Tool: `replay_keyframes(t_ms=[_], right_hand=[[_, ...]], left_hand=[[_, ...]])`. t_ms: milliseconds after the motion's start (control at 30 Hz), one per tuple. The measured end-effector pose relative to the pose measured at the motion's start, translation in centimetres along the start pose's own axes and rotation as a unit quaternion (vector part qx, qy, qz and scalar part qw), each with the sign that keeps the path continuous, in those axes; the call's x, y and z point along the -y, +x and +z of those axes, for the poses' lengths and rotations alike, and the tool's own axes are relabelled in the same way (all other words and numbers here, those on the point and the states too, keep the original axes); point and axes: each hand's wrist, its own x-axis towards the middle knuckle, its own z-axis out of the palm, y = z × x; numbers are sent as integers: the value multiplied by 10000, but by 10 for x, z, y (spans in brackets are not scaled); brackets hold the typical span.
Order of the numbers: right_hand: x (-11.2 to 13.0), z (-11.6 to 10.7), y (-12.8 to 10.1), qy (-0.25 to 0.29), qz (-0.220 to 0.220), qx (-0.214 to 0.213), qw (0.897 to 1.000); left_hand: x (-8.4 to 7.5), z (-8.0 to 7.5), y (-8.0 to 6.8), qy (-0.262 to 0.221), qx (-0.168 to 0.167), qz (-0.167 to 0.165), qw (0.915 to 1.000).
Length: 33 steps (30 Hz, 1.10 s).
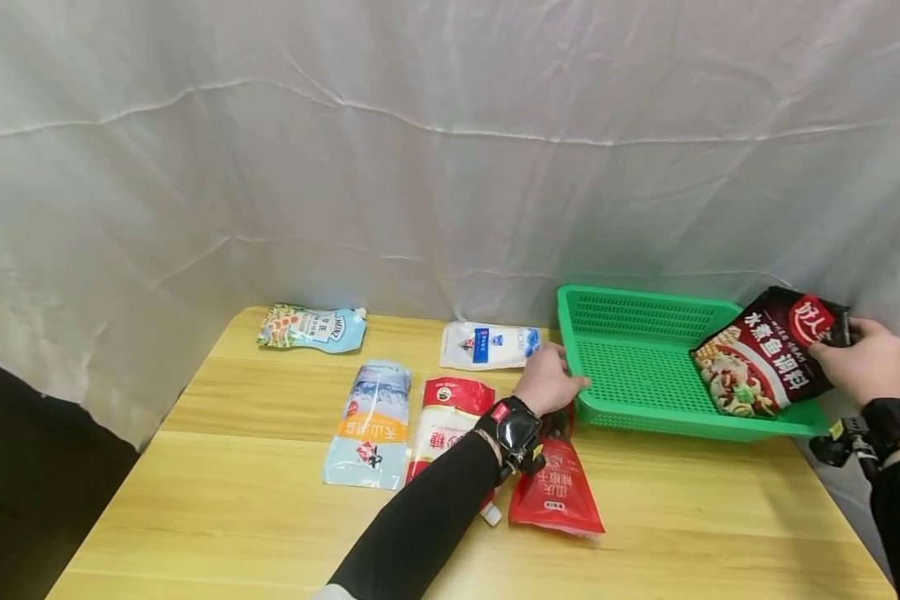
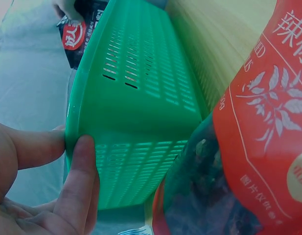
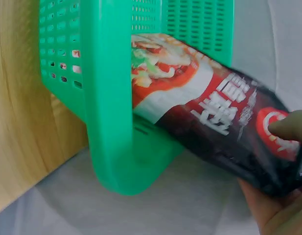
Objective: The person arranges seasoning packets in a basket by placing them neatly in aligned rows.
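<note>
A green perforated basket [image 1: 637, 367] sits at the right end of the wooden table [image 1: 270, 500]. My left hand [image 1: 558, 379] grips its near left rim; in the left wrist view the thumb and a finger [image 2: 82, 176] pinch the rim of the basket [image 2: 141, 112]. My right hand [image 1: 862, 358] holds the top of a dark seasoning packet [image 1: 765, 354]. The packet slants down over the basket's right rim, its lower end inside. The right wrist view shows that packet [image 3: 204, 117] crossing the basket's wall [image 3: 106, 98], with my thumb [image 3: 288, 128] on its red logo.
A red chili packet [image 1: 555, 487] lies under my left wrist, partly beneath the basket's corner. Left of it lie a red-and-white packet [image 1: 446, 417], a blue pouch [image 1: 371, 421], a white pouch [image 1: 487, 344] and a spouted pouch [image 1: 311, 327]. A white curtain hangs behind.
</note>
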Motion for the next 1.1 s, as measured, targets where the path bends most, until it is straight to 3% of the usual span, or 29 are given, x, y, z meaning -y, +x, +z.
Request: replay_keyframes(t_ms=[167, 267, 433, 533, 800, 833, 900, 1000, 1100], right_hand=[[-34, 28, 30, 124, -406, -443, 9981], [-25, 28, 29, 211, -658, -744, 9948], [55, -7, -34, 790, -1183, -781, 9867], [87, -11, -69, 1098, -1827, -790, 9738], [117, 21, -121, 1529, -3304, -448, 9303], [103, 39, -112, 1729, -3474, -415, 9207], [106, 48, -120, 1777, -3726, -402, 9099], [112, 61, -133, 1850, -3934, -391, 8997], [129, 61, -158, 1832, -3869, -282, 9033]], left_hand=[[1, -2, -1, -20, -10, 32, 10000], [1, -2, -1, -58, -14, 2, 10000], [0, -1, -1, -77, 12, -36, 10000], [-1, -1, -1, -45, 20, -23, 10000], [-1, 1, -2, -277, 97, -37, 9996], [-1, 2, -3, -335, 113, -49, 9994], [-1, 2, -3, -419, 131, -44, 9990], [-1, 1, -3, -523, 129, -45, 9985], [0, 1, -2, -590, 129, -20, 9982]])
